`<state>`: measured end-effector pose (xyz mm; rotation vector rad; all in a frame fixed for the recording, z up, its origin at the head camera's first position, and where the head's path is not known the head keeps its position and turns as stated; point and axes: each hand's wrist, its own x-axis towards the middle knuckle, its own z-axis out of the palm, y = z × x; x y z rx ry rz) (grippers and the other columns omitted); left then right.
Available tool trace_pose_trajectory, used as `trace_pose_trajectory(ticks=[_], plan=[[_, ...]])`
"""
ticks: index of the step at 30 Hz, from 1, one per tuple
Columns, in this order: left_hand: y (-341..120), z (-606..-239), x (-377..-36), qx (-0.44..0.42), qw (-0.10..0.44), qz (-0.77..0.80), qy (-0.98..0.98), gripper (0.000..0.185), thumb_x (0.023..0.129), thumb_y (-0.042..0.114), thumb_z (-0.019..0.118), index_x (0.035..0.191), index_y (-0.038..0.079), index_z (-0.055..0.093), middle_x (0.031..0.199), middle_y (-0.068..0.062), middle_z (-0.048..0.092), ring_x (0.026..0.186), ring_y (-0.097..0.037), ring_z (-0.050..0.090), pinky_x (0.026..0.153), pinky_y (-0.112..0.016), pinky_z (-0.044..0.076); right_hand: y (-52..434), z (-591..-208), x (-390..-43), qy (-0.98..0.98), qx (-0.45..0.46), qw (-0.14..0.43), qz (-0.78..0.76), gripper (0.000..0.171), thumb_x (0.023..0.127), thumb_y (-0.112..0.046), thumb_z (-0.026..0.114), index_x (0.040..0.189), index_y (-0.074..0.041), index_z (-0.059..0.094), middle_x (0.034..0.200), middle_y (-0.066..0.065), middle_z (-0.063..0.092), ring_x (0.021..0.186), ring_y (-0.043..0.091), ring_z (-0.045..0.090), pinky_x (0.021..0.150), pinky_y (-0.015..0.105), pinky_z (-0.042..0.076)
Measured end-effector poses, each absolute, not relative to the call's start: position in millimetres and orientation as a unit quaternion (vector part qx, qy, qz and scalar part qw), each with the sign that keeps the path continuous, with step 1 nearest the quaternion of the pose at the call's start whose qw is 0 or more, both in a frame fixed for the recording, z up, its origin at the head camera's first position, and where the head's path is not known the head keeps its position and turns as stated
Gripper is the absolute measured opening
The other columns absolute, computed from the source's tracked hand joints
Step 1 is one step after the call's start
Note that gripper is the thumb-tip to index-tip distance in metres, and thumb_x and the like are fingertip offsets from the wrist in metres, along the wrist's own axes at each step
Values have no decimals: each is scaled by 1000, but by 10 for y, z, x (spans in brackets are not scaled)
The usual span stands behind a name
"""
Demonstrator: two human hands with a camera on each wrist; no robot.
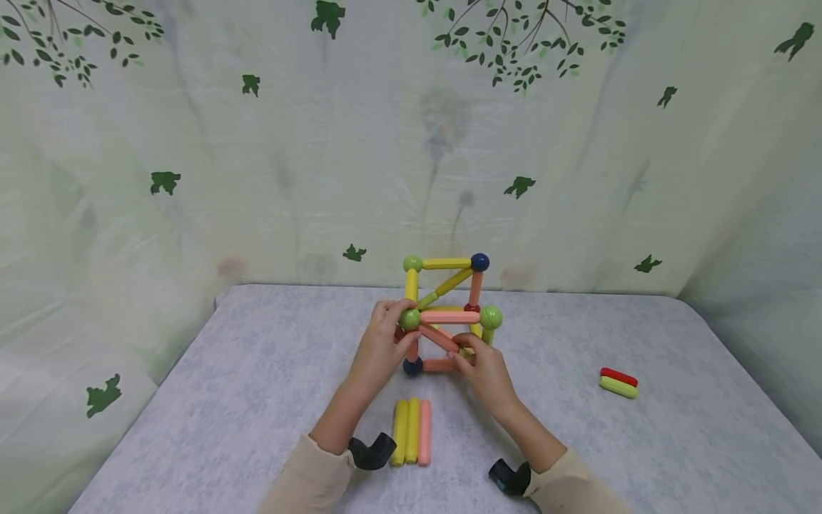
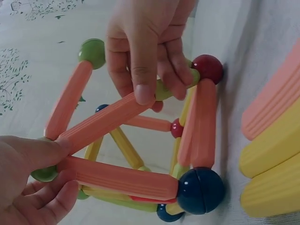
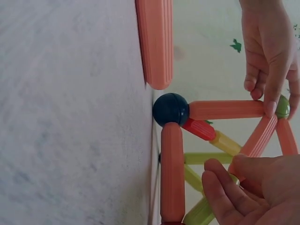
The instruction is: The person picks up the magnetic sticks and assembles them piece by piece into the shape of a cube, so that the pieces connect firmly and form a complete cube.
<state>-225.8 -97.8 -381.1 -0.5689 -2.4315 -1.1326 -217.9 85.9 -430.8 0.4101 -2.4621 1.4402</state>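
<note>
A cube-like frame of magnetic rods and balls stands on the table, with a green ball (image 1: 409,319) at its near upper left corner. My left hand (image 1: 379,343) grips that ball, its thumb against the ends of the pink rods joined there. From the ball a slanting pink rod (image 2: 108,119) runs down across the near face. My right hand (image 1: 488,375) pinches this rod's lower end, where it meets a yellow-green rod (image 2: 164,91). A dark blue ball (image 2: 201,191) forms the near lower left corner. The right fingers partly hide the join.
Two yellow rods (image 1: 405,432) and a pink rod (image 1: 424,432) lie side by side in front of the frame. Off to the right lie a red rod (image 1: 619,377) and a yellow-green rod (image 1: 618,387). A leaf-patterned cloth (image 1: 289,178) hangs behind the table.
</note>
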Motion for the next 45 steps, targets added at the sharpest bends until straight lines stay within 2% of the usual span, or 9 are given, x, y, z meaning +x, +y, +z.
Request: trace_pose_trajectory(ticks=[11, 14, 17, 20, 22, 25, 27, 30, 45], plan=[[-930, -3876, -2264, -200, 217, -398, -869, 43, 79, 11, 69, 117, 11, 49, 106, -9, 42, 68, -13, 51, 57, -21, 46, 844, -4308, -2162, -828, 161, 140, 519, 28, 83, 1, 60, 111, 0, 54, 106, 14, 58, 84, 20, 63, 63, 23, 51], [-915, -3893, -2265, -194, 215, -396, -871, 43, 80, 13, 68, 118, 12, 48, 106, -9, 43, 66, -13, 49, 56, -21, 46, 904, -4245, -2146, -803, 226, 217, 507, 25, 83, 1, 62, 107, 0, 56, 98, 12, 60, 74, 17, 64, 58, 19, 49], [-894, -3900, -2259, -188, 208, -398, -873, 44, 81, 14, 67, 119, 12, 46, 104, -9, 45, 67, -13, 49, 57, -22, 46, 1019, -4142, -2145, -759, 298, 353, 458, 15, 84, -4, 62, 98, 1, 60, 83, 8, 59, 61, 11, 58, 51, 16, 45], [-875, -3903, -2255, -184, 204, -399, -875, 46, 82, 14, 67, 121, 11, 43, 99, -8, 47, 69, -13, 50, 59, -23, 46, 1157, -4052, -2177, -743, 296, 448, 399, 21, 84, -12, 60, 100, 2, 58, 85, 10, 55, 71, 19, 51, 61, 26, 43], [-865, -3908, -2257, -181, 203, -399, -876, 47, 82, 14, 66, 122, 11, 42, 96, -6, 48, 70, -13, 50, 59, -22, 47, 1235, -4014, -2200, -769, 264, 434, 388, 31, 84, -16, 61, 111, -2, 54, 100, 13, 50, 86, 24, 48, 71, 34, 42], [-855, -3918, -2258, -177, 205, -394, -879, 48, 82, 13, 66, 122, 11, 41, 94, -5, 48, 70, -13, 51, 58, -22, 47, 1313, -4004, -2229, -825, 222, 321, 408, 46, 85, -15, 62, 127, -11, 42, 117, 14, 44, 102, 27, 47, 83, 43, 43], [-852, -3923, -2257, -175, 207, -391, -880, 48, 82, 13, 66, 123, 12, 41, 95, -5, 49, 69, -13, 51, 58, -21, 46, 1340, -4021, -2247, -849, 206, 243, 422, 51, 86, -9, 61, 131, -16, 38, 121, 11, 45, 101, 25, 52, 81, 42, 46], [-855, -3924, -2259, -174, 211, -389, -880, 48, 82, 12, 66, 122, 13, 41, 94, -6, 49, 69, -14, 51, 57, -22, 46, 1355, -4048, -2267, -855, 203, 190, 439, 50, 86, -2, 58, 130, -17, 40, 118, 10, 51, 93, 26, 59, 73, 36, 50], [-1005, -3954, -2554, -191, 166, -424, -870, 58, 83, 10, 64, 135, 20, 41, 102, -13, 51, 65, -15, 55, 51, -24, 45, 1215, -4030, -2134, -847, 221, 218, 432, 47, 80, -4, 66, 123, -15, 49, 102, 2, 58, 85, 17, 59, 59, 21, 50]])
